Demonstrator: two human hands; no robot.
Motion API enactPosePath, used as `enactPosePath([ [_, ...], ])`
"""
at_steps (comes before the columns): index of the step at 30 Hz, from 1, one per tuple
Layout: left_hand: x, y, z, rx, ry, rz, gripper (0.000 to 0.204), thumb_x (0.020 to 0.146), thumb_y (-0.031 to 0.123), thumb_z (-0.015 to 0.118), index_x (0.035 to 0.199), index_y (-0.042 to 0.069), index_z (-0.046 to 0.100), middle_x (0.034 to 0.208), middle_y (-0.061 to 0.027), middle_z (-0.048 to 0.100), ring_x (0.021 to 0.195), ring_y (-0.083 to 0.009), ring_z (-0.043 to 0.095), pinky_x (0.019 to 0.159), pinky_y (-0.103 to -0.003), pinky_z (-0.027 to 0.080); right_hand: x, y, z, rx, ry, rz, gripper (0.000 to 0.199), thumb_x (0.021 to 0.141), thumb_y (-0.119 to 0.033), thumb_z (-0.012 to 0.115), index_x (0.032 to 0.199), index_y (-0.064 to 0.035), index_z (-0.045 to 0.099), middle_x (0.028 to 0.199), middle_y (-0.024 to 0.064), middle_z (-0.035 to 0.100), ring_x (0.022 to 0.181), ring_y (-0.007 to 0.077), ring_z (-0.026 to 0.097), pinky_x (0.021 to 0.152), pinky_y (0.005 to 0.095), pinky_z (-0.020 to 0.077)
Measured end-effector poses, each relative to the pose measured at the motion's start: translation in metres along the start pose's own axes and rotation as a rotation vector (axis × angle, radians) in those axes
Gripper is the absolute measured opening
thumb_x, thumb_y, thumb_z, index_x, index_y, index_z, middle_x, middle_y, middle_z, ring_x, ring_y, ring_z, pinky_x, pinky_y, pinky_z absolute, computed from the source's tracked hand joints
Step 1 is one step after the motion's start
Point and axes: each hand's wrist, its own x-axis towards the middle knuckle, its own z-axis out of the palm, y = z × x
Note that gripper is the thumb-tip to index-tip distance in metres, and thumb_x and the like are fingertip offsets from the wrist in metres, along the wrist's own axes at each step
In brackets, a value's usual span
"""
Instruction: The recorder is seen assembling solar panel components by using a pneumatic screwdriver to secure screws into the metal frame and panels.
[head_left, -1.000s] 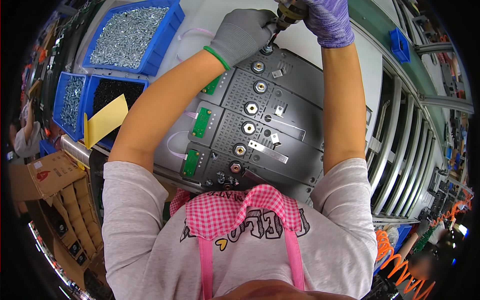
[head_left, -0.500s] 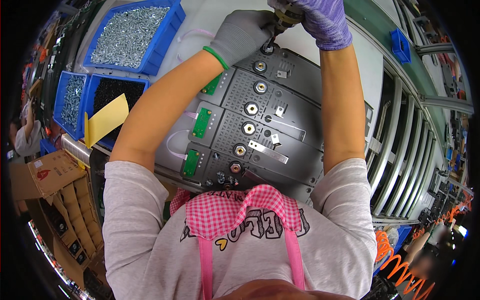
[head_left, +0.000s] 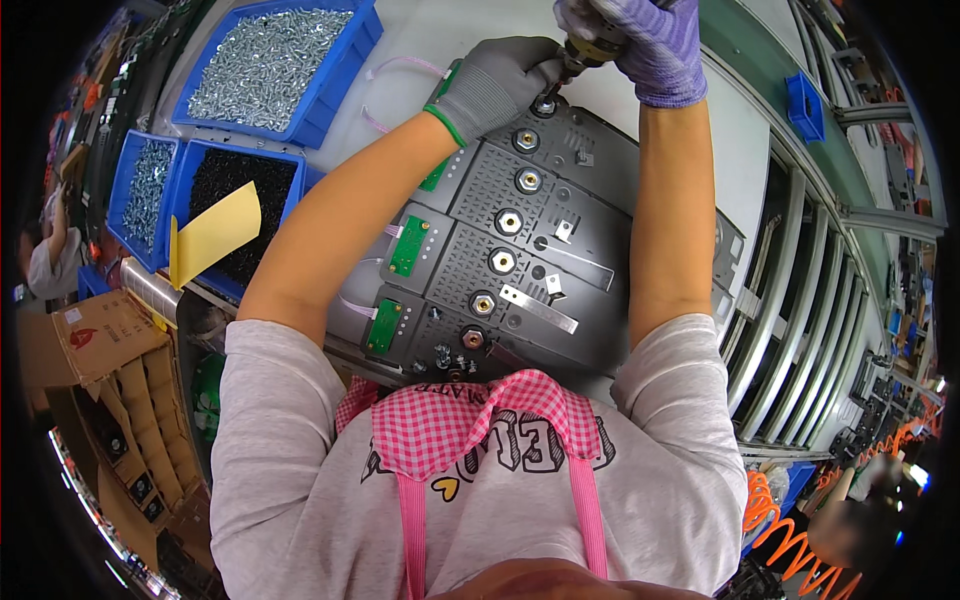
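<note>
keep the driver (head_left: 585,52) plumb over the 12 o'clock connector (head_left: 545,104); left hand (head_left: 497,82) pinches its tip, right hand (head_left: 645,45) wraps the body.

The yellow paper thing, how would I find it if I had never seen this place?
Start at the big grey metal panel in the middle of the bench, then look to the person's left at the blue bins. One bin holds black screws, and the folded yellow paper leans over its near edge. It is the only flat yellow thing; everything else there is blue plastic or small metal parts.
</note>
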Motion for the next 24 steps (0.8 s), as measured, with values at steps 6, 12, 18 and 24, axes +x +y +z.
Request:
enactPosePath([
  [6, -0.002, 0.01, -0.006, 0.012, -0.015, 0.023, 0.03, 0.095, 0.029, 0.052, 0.105, 0.005, 0.068, 0.094, -0.0158, 0.069, 0.088, -0.0318, 0.067, 0.082, -0.039, 0.051, 0.006, 0.014, -0.019, 0.009, -0.056, -0.126, 0.072, 0.072, -0.049, 0.085, 0.119, -0.0035, 0.054, 0.084, 0.0121, 0.068, 0.064, 0.0207, 0.065, 0.054, 0.0302, 0.0532],
  [12, -0.016, 0.005, -0.011, 0.053, -0.012, -0.001, 0.035, 0.098, 0.032, 0.053, 0.112, 0.002, 0.063, 0.097, -0.0206, 0.068, 0.092, -0.0355, 0.066, 0.082, -0.042, 0.049, 0.008, 0.007, -0.042, 0.212, -0.254, -0.085, 0.103, 0.067, -0.088, 0.053, 0.121, -0.0012, 0.053, 0.111, 0.0205, 0.063, 0.079, 0.0363, 0.07, 0.055, 0.0389, 0.0595],
  [18, -0.013, 0.014, -0.009, 0.226, -0.036, 0.0, 0.031, 0.099, 0.029, 0.051, 0.111, 0.003, 0.061, 0.097, -0.0221, 0.067, 0.093, -0.0392, 0.064, 0.081, -0.045, 0.049, 0.017, 0.028, -0.039, 0.632, -0.093, -0.02, 0.094, 0.071, -0.09, 0.046, 0.111, -0.0051, 0.056, 0.093, 0.0198, 0.066, 0.078, 0.0374, 0.07, 0.052, 0.0416, 0.0598],
  [24, -0.012, 0.008, -0.001, 0.183, 0.005, 0.034, 0.027, 0.099, 0.026, 0.049, 0.111, 0.004, 0.061, 0.094, -0.0234, 0.066, 0.09, -0.0425, 0.063, 0.079, -0.047, 0.049, 0.02, 0.026, -0.035, 0.49, -0.009, 0.023, 0.099, 0.07, -0.095, 0.037, 0.104, -0.0046, 0.057, 0.083, 0.0176, 0.065, 0.059, 0.0295, 0.066, 0.045, 0.0381, 0.0551],
])
